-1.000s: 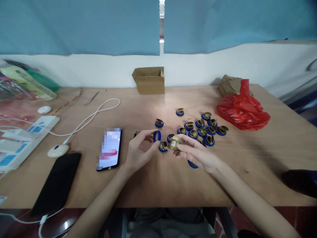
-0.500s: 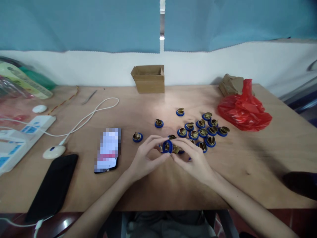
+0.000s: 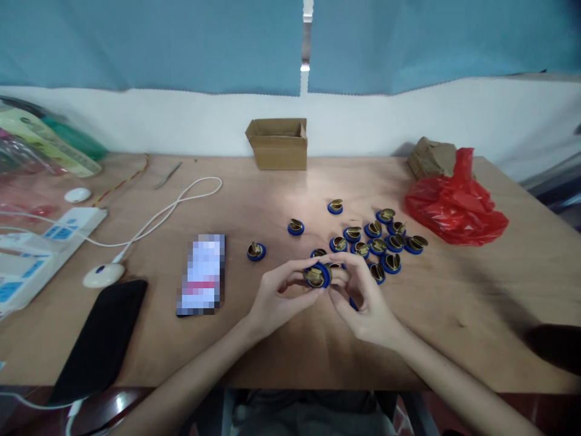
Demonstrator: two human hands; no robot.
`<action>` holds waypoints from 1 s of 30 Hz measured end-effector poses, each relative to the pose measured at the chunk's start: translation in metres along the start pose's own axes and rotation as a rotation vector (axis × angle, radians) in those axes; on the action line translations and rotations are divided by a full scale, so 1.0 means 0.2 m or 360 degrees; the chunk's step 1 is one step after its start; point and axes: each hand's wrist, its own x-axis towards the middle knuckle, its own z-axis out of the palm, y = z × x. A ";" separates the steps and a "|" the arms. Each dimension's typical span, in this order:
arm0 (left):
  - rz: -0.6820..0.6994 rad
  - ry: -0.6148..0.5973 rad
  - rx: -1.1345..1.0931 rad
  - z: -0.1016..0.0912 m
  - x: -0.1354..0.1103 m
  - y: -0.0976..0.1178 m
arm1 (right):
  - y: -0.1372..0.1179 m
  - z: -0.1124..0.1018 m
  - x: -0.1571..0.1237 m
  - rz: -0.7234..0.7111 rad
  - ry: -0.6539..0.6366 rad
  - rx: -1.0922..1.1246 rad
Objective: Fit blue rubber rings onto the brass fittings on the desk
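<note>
Brought together since the first frame, blue ring (image 3: 326,275) and brass piece (image 3: 314,277) meet above the table (image 3: 254,203), the ring encircling the piece. Left hand (image 3: 280,297) pinches the ring; right hand (image 3: 370,303) grasps the piece's other side. Similar ringed pieces (image 3: 378,246) lie beyond.

Both bare arms crossed the near edge of the table (image 3: 272,357), the left arm (image 3: 195,369) and the right arm (image 3: 454,381) slanting inward until the hands came close together. The left hand (image 3: 281,297) pinched, forefinger above and thumb below, palm turned inward. The right hand (image 3: 367,297) faced it, forefinger arched, thumb lower, other fingers curled between.
</note>
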 end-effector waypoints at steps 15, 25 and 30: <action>0.0055 -0.0068 0.0049 -0.04 0.01 0.02 | -0.01 -0.04 0.04 0.0228 0.0140 0.0127; -0.0302 -0.0008 -0.0276 -0.04 0.03 0.03 | 0.01 -0.05 0.06 0.0192 0.0185 0.0156; -0.0346 -0.0011 -0.0311 -0.05 0.03 0.03 | 0.02 -0.07 0.08 0.0216 0.0187 0.0029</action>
